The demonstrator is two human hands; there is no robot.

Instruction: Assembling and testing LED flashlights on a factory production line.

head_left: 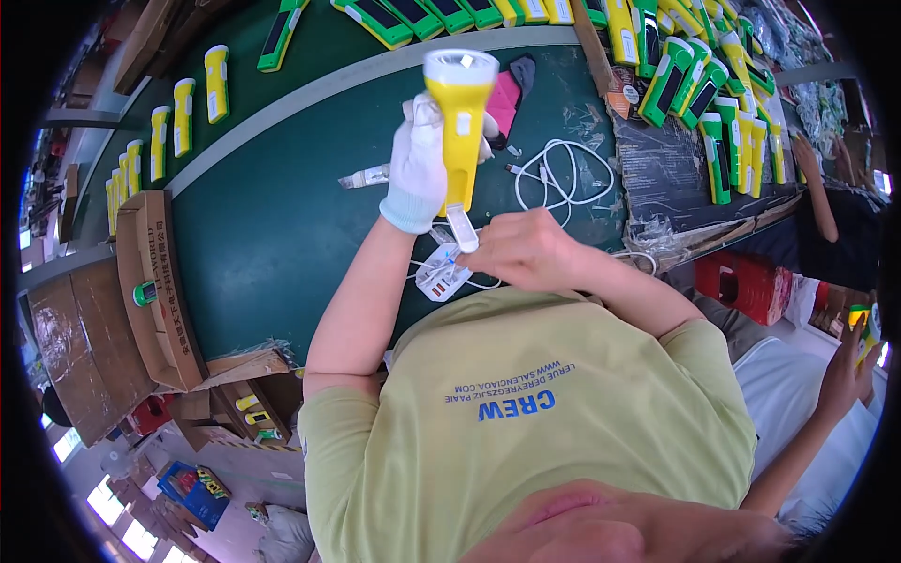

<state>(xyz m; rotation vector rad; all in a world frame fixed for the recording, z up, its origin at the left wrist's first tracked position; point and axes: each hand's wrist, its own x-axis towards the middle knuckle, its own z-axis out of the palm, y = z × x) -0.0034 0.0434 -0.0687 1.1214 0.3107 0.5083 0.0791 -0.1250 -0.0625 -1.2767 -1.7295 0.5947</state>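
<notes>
My left hand (418, 169), in a white glove, grips a yellow flashlight (458, 141) upright above the green table (272, 225), with its lens end pointing away from me. My bare right hand (526, 249) is closed at the flashlight's lower end, pinching a white plug piece (462, 228) that sticks out of its base. Just below both hands, a white charger block (441, 277) with its thin cable lies on the table. A coil of white cable (563, 174) lies beyond my right hand.
Yellow flashlights (183, 114) line the belt at far left, and green and yellow ones (713, 103) pile up at upper right. A pink cloth (505, 101) lies behind the flashlight. An open cardboard box (155, 281) holds a green tape roll (144, 294). Another person's hand (849, 361) is at right.
</notes>
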